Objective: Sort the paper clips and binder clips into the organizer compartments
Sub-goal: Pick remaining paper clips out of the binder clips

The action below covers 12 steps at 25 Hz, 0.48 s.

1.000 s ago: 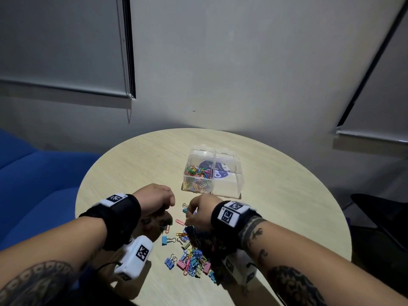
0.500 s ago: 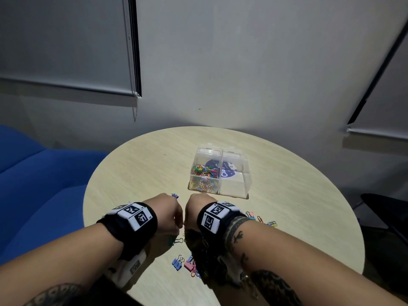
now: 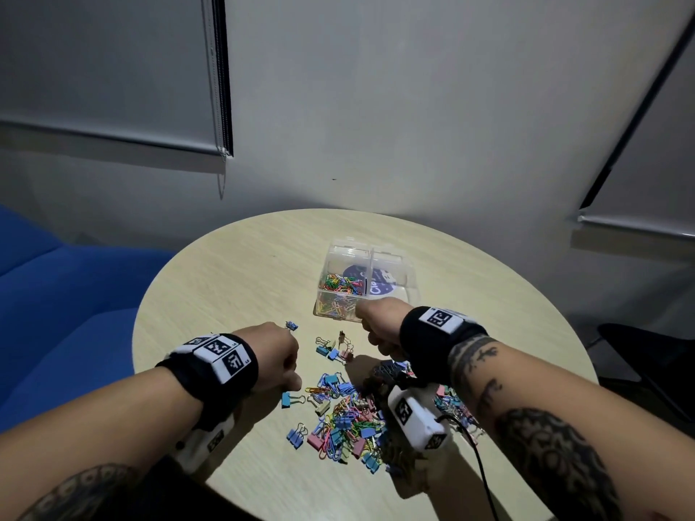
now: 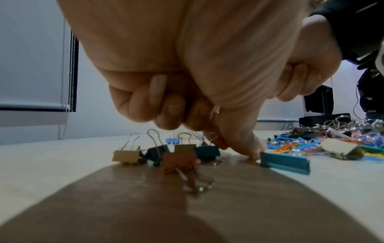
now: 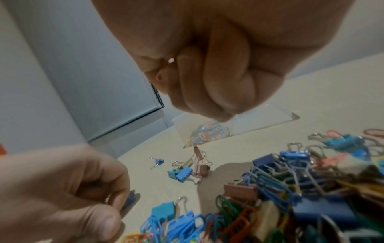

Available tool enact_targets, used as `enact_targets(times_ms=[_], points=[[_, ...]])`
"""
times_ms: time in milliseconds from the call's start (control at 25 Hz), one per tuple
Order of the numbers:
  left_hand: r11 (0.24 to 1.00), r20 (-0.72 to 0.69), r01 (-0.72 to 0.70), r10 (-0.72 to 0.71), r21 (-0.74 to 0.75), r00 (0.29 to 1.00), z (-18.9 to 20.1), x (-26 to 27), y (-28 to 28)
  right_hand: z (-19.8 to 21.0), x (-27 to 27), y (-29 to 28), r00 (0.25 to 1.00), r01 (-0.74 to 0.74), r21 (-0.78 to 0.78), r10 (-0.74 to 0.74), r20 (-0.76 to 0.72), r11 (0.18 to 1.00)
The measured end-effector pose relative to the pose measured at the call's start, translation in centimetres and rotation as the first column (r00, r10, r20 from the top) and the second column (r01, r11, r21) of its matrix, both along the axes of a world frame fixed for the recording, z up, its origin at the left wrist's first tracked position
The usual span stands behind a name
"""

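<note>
Office or meeting room: round wood-grain surface (image 3: 240, 280), grey roller blinds (image 3: 105, 65) on plain walls, blue sofa (image 3: 56, 295) beside.

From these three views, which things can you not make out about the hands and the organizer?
- Right hand: the fingers are curled tight in the right wrist view, hiding whether anything is inside the fist.
- Left hand: a bit of wire glints between the fingers, but they cover what it belongs to.
- Organizer: the right hand hides the near corner of the right compartment in the head view, and the label is only partly readable.
</note>
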<state>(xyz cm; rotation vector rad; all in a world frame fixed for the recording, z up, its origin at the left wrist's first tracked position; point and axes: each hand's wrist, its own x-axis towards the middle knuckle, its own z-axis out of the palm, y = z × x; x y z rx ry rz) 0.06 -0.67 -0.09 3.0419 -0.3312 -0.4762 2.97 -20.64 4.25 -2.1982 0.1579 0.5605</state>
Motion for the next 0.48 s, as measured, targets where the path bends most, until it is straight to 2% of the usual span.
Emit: enact_targets(times_ms=[120, 200, 280, 360, 400, 440, 480], points=[[0.994, 0.000, -0.008, 0.008, -0.106, 1.000, -0.4, 0.3, -0.4, -0.9, 0.1, -1.0, 0.999, 0.053, 0.124, -0.053, -0.003, 0.991], [0.959, 0.010, -0.060, 0.066, -0.278, 0.998, -0.7, 0.5, -0.7, -1.5, 0.2, -1.6, 0.995, 0.098, 0.223, -0.094, -0.030, 0.970], [0.880, -0.023, -0.117, 0.119, -0.460, 0.993, -0.8, 0.6, -1.0, -1.9, 0.0, -2.0, 0.992, 0.124, 0.292, -0.116, -0.043, 0.948], [0.772, -0.122, -0.208, 0.169, -0.601, 0.978, -0.9, 0.4, -1.2, -2.1, -0.3, -2.3, 0.990, 0.142, 0.304, -0.138, -0.035, 0.942], [0.725, -0.181, -0.261, 0.188, -0.638, 0.965, -0.9, 0.4, -1.3, -2.1, -0.5, -2.5, 0.989, 0.148, 0.300, -0.143, -0.036, 0.942], [0.715, -0.229, -0.297, 0.193, -0.633, 0.954, -0.8, 0.5, -1.4, -2.2, -0.6, -2.6, 0.988, 0.154, 0.296, -0.148, -0.042, 0.943], [0.736, -0.255, -0.309, 0.189, -0.602, 0.948, -0.7, 0.4, -1.7, -2.2, -0.8, -2.7, 0.987, 0.162, 0.287, -0.152, -0.054, 0.944]])
